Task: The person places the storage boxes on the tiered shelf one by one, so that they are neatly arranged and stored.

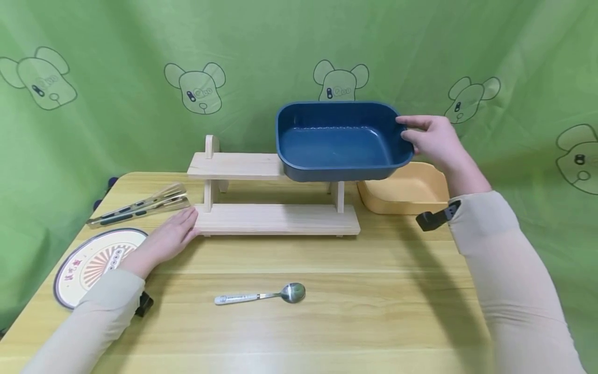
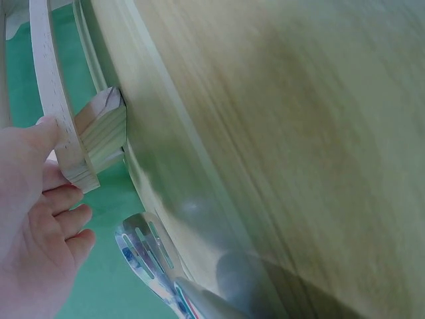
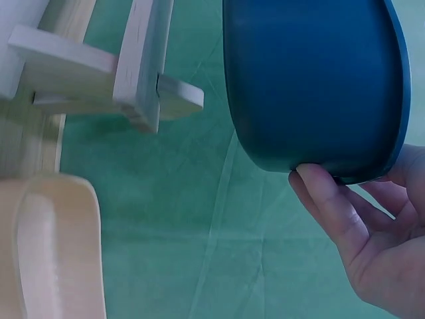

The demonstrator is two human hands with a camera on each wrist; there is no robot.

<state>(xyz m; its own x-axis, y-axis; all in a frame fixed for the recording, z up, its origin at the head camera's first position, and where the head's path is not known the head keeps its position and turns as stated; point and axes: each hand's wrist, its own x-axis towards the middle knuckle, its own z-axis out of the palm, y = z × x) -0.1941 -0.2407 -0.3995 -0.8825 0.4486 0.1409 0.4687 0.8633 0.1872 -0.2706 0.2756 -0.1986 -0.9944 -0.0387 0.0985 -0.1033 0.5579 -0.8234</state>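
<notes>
My right hand [image 1: 432, 137] pinches the right end of a dark blue rectangular basin [image 1: 336, 143], thumb inside the rim and fingers outside. In the right wrist view a gap shows between the basin [image 3: 319, 86] and the upper board of a two-tier wooden shelf rack [image 3: 143, 60]. At the rack's left side, my left hand [image 1: 173, 234] holds the end of the lower board [image 1: 275, 219]. The left wrist view shows the thumb on one face of that board [image 2: 60, 100] and the fingers at the other. The basin hides the right part of the upper board.
A yellow basin [image 1: 404, 189] stands right of the rack. Metal tongs [image 1: 140, 206] and a round patterned plate [image 1: 100, 259] lie at the left. In front of the rack lies a spoon [image 1: 261, 296] on the wooden table [image 1: 327, 332]. Green cloth [image 1: 261, 52] hangs behind.
</notes>
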